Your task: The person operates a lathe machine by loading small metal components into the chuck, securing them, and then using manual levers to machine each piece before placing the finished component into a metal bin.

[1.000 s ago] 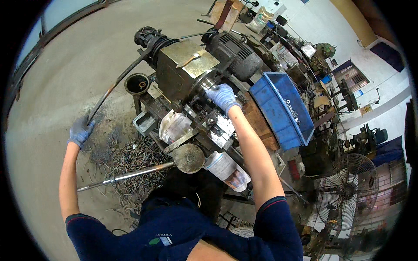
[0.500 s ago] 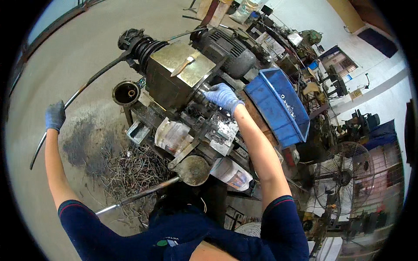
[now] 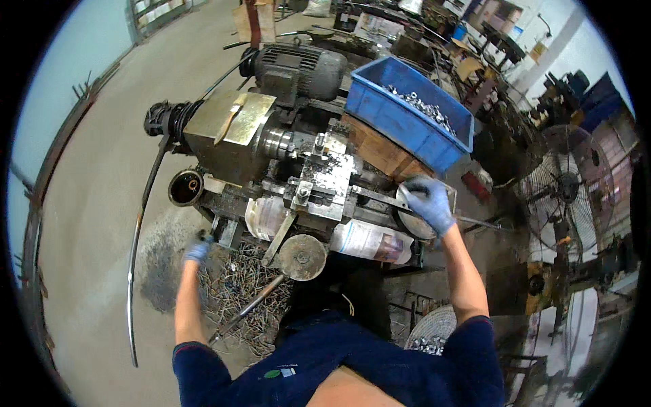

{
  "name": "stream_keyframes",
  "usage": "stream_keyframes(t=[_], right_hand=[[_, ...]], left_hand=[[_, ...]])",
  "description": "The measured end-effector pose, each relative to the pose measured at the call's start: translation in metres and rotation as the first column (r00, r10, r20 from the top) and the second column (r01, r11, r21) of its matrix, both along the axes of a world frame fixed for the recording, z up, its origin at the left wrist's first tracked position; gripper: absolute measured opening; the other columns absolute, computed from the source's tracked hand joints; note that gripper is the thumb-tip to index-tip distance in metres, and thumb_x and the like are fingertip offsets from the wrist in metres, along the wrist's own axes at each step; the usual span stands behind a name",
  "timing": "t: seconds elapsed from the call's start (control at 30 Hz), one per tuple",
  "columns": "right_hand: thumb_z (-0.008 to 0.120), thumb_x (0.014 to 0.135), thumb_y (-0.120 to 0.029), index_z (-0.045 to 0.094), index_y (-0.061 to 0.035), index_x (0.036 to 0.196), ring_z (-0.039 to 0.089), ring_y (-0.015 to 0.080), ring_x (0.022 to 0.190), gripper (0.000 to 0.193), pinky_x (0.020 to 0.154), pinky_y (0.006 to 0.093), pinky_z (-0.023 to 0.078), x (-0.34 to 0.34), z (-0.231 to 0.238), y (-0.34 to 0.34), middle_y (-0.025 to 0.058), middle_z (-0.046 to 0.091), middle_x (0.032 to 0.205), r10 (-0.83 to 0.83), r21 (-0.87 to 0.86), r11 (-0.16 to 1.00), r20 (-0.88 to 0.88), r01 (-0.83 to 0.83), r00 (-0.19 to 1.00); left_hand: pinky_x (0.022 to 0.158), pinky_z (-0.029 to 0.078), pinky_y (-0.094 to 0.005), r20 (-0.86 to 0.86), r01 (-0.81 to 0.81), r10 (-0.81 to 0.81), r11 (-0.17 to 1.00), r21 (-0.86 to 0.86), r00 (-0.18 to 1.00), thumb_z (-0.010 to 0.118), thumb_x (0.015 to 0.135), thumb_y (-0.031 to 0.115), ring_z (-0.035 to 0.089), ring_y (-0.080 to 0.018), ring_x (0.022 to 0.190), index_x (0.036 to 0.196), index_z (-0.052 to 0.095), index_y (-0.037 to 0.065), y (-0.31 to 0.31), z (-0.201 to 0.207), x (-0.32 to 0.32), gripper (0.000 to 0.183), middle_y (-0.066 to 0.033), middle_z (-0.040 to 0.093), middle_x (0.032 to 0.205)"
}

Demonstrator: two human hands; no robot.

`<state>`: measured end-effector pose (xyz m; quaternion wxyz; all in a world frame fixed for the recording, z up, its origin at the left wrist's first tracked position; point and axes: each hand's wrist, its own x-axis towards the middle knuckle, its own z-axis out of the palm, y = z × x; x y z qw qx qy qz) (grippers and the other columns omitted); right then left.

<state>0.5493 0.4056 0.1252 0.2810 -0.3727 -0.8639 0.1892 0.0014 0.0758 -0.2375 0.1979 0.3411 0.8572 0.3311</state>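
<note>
My left hand (image 3: 197, 250), in a blue glove, is beside a small open metal box (image 3: 228, 234) at the front left of a lathe-like machine. Its fingers are smeared and dark, so their grip is unclear. My right hand (image 3: 434, 207), also gloved, hangs over a round pan (image 3: 415, 227) at the machine's right end. The fingers there are curled together, and whatever they hold is hidden. Between my hands lie the metal chuck (image 3: 277, 144) and the chip-covered tool slide (image 3: 325, 178). The long bent lever (image 3: 140, 217) stands free at the left.
A blue bin (image 3: 407, 119) of small metal parts sits behind the slide. A brush (image 3: 230, 121) rests on the headstock cover. Metal shavings (image 3: 247, 295) pile on the floor below. A round basket (image 3: 434, 329) of parts and a caged fan (image 3: 568, 186) are at the right.
My left hand has let go of the long lever and moved right to the metal box. My right hand has left the chuck for the pan at the right. The view has shifted.
</note>
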Motion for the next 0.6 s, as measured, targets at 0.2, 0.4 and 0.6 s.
stream_keyframes(t=[0.2, 0.4, 0.6], right_hand=[[0.073, 0.072, -0.021, 0.068, -0.001, 0.075, 0.065, 0.022, 0.065, 0.02, 0.064, 0.0317, 0.05, 0.136, -0.042, -0.02, 0.0117, 0.067, 0.071, -0.291, -0.048, 0.951, 0.178, 0.304, 0.94], [0.072, 0.075, -0.014, 0.066, 0.0008, 0.076, 0.056, 0.008, 0.058, 0.016, 0.058, 0.026, 0.047, 0.228, -0.088, 0.04, 0.0057, 0.066, 0.067, -0.45, -0.026, 0.892, 0.049, 0.452, 0.892], [0.068, 0.069, -0.044, 0.049, -0.0075, 0.127, 0.041, 0.0289, 0.125, 0.072, 0.105, 0.042, 0.03, 0.268, -0.094, 0.084, 0.0133, 0.046, 0.133, -0.5, 0.203, 0.803, 0.741, 0.56, 0.448]], left_hand=[[0.075, 0.048, -0.0422, -0.377, 0.189, -0.522, 0.741, -0.644, 0.765, 0.055, 0.081, 0.035, 0.062, -0.0324, 0.089, 0.096, 0.066, 0.011, 0.083, 0.094, 0.042, 0.03, -0.0145, 0.065, 0.098], [0.078, 0.048, -0.0415, -0.37, 0.119, -0.374, 0.821, -0.558, 0.85, 0.056, 0.079, 0.035, 0.06, -0.0351, 0.092, 0.092, 0.067, 0.01, 0.078, 0.129, 0.067, 0.03, -0.0162, 0.064, 0.099], [0.088, 0.046, -0.0373, -0.077, 0.269, -0.352, 0.822, -0.502, 0.933, 0.06, 0.077, 0.034, 0.06, -0.0321, 0.1, 0.107, 0.064, 0.006, -0.002, 0.188, 0.09, 0.042, -0.0165, 0.063, 0.106]])
